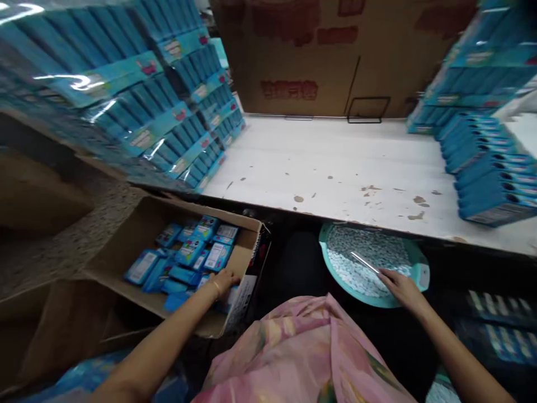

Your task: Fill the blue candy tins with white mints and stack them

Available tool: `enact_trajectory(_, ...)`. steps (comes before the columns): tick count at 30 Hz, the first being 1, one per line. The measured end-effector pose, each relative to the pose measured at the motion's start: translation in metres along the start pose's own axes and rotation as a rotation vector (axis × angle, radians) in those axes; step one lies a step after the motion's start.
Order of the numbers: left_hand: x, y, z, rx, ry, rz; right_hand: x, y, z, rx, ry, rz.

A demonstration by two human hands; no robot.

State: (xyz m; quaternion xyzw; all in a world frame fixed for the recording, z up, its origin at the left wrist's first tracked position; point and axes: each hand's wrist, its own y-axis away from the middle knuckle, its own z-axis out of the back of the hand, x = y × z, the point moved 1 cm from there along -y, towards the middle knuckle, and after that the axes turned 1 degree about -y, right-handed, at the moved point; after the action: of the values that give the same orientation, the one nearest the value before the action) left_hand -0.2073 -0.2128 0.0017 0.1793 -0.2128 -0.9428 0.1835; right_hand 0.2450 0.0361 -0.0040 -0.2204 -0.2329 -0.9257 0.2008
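L hand (pixel 224 280): at packs (pixel 218 256), grip can't tell; pinch edges.
R hand (pixel 401 286): grasping rod (pixel 364 262) over tub (pixel 424 276); best held low, lvl.

"What sort of place is this?"

"A packing workshop, by the look of it. Film-wrapped stacks of matching blue boxes (pixel 146 120) stand beside a worn, chipped white bench (pixel 335 157)."

"Anything else show it?"

"An open carton (pixel 126 232) of loose blue packets (pixel 191 252), and a turquoise basin (pixel 377 303) heaped with small pale pieces (pixel 361 246). Speckled floor (pixel 111 210), too."
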Motion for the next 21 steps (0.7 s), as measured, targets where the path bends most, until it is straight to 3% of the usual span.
enact_trajectory(2, 0.008, -0.002, 0.002, 0.094, -0.013, 0.023, -0.003, -0.001, 0.001, -0.011, 0.013, -0.019)
enact_trajectory(4, 0.014, -0.001, 0.015, 0.075, 0.131, 0.031, -0.004, -0.001, 0.003, -0.024, 0.023, -0.023)
enact_trajectory(8, 0.012, 0.012, 0.064, -0.204, 0.646, 0.089, -0.01, -0.005, 0.0, -0.032, 0.026, -0.024)
enact_trajectory(10, -0.002, 0.019, 0.089, -0.321, 0.88, 0.101, -0.013, -0.008, -0.005, -0.015, 0.033, -0.006)
enact_trajectory(12, -0.025, 0.022, 0.106, -0.337, 1.115, 0.067, -0.012, -0.01, -0.011, 0.01, 0.062, 0.028)
enact_trajectory(16, -0.085, 0.01, 0.11, -0.147, 1.338, -0.041, 0.004, -0.003, -0.006, 0.069, 0.229, 0.041)
enact_trajectory(21, -0.145, -0.015, 0.085, 0.169, 1.322, -0.123, 0.023, 0.01, 0.023, 0.057, 0.506, -0.05)
